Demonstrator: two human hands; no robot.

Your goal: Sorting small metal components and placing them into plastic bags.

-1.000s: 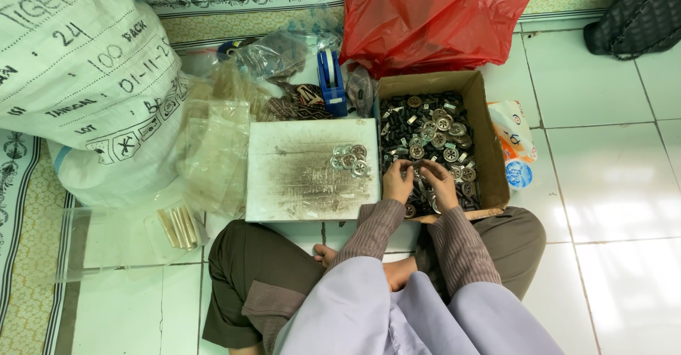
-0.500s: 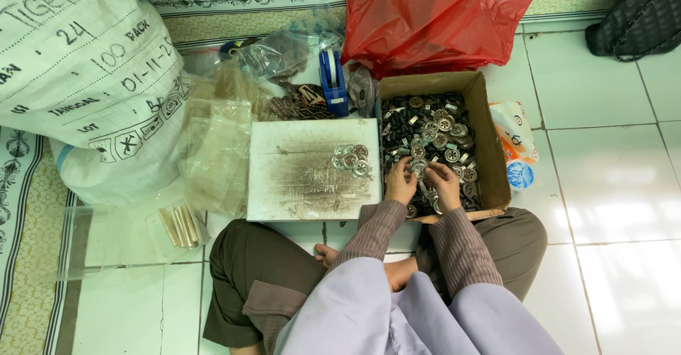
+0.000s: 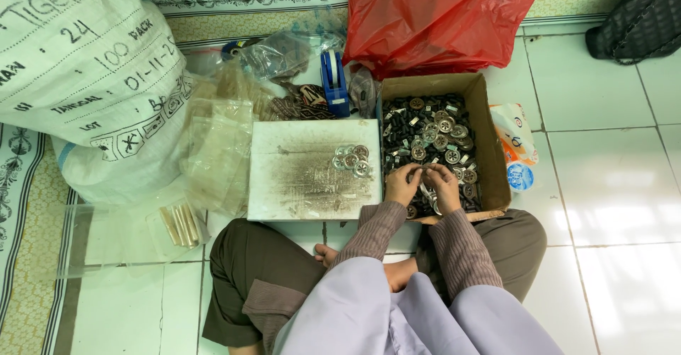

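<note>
Over the box point(image 3: 489, 142), both hands, left point(image 3: 403, 185) and right point(image 3: 445, 187), pinch small parts point(image 3: 428, 192) together; finished discs point(image 3: 352, 160) lie on the board point(image 3: 298, 178).

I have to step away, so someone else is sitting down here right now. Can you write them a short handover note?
Left hand and right hand: both over the near end of the cardboard box, fingers pinching a small metal part between them.
The box holds dark small parts and round metal discs.
Done: a few discs lie on the worn white board.
Left: most parts are in the box.
</note>
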